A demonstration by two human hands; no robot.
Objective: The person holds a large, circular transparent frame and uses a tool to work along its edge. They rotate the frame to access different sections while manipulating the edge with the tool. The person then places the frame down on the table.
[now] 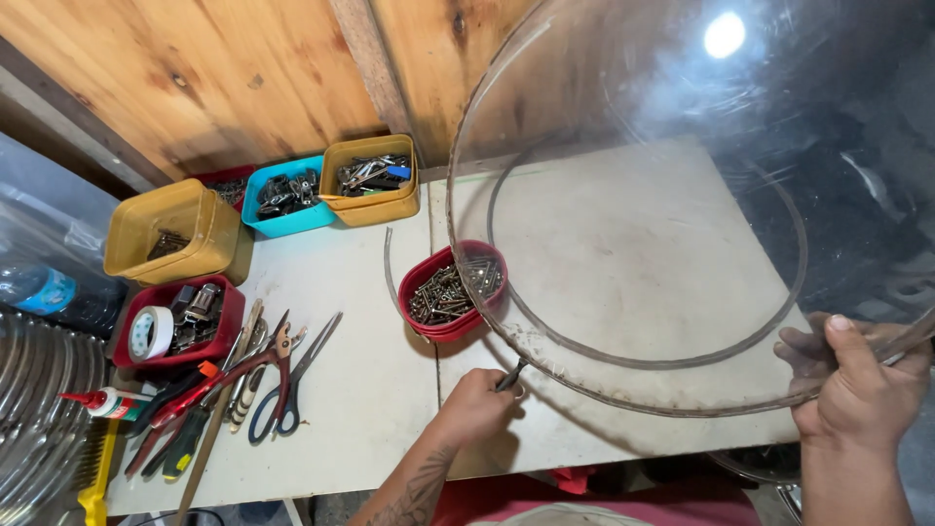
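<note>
Clear plastic dome [701, 175], one, large and scratched, fills the right half of the view, tilted up off the bench [370, 390]; a light glares on its upper part. Its rim runs along the lower edge, from the bench front round to the right.

Right hand [862, 385]: closed on the dome's rim at the lower right, thumb on top, fingers showing through the plastic behind. Wrist comes up from the bottom edge.

Left hand [477, 404]: curled shut around a small dark tool [512, 375] whose tip meets the dome's rim near the bench front. Kind of tool not readable. Forearm is tattooed and enters from below.

Count of containers: six.
- Red tub of screws [450, 289], one, just beside and partly behind the dome's rim.
- Yellow tubs, two: one [175, 232] at left, one [370, 180] by the wall, each with metal parts.
- Blue tub [285, 197], one, between them, with dark hardware.
- Red tray [175, 326], one, holding a roll of white tape [149, 333] and metal bits.
- Another red tub behind the blue one, mostly hidden.

Loose tools at left front: scissors [292, 385], one pair; red-handled pliers [209, 385]; a glue bottle [109, 402] with red nozzle; further handles, not countable.

Bench: pale, worn board top. Behind it a wall of varnished wood planks.
</note>
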